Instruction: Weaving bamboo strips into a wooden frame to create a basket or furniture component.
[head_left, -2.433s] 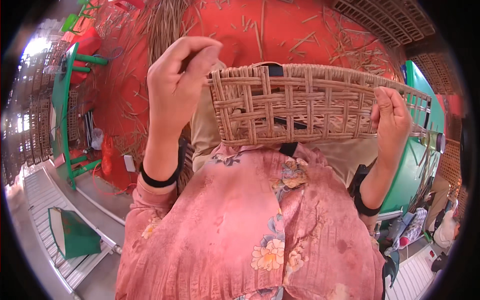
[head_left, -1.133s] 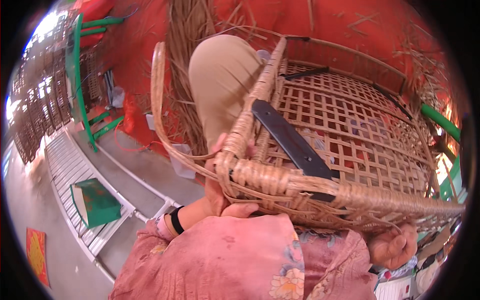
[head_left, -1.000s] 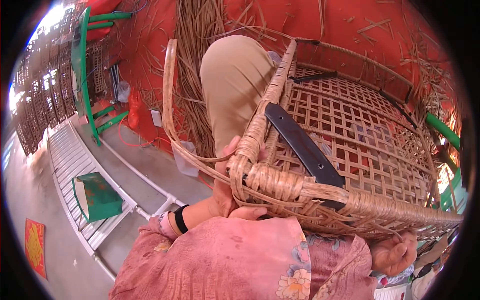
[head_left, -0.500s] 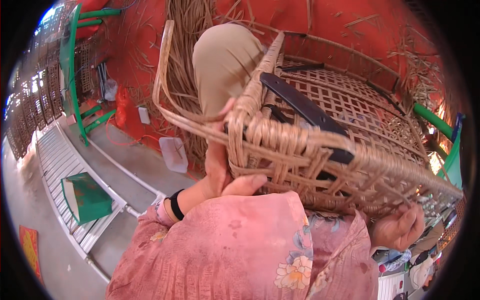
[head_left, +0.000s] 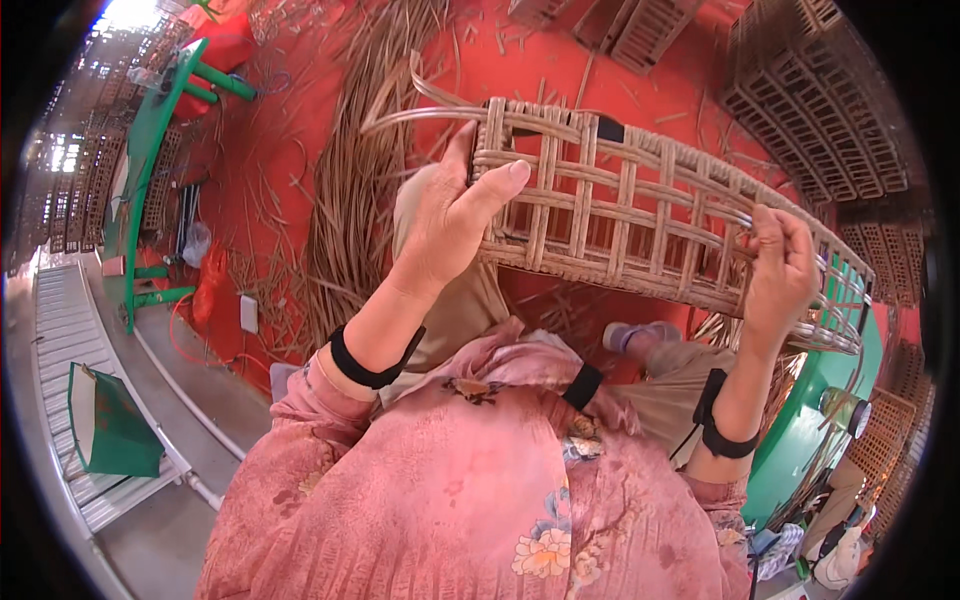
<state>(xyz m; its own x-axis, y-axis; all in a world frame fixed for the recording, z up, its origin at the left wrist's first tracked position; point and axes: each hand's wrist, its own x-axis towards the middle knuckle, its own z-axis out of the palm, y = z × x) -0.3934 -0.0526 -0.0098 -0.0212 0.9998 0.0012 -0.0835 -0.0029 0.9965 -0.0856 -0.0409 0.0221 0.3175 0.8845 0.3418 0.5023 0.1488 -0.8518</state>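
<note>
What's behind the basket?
Through gaps in the basket, red floor shows. It and the right hand cover the rest; what lies there can't be told.

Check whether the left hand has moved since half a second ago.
Yes, upward in the view: the left hand was lower than the small white box; now it is higher.

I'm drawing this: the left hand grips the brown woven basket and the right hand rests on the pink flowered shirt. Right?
Not quite: the right hand is at the brown woven basket, not on the pink flowered shirt; the head view shows this. The left hand does grip the basket.
</note>
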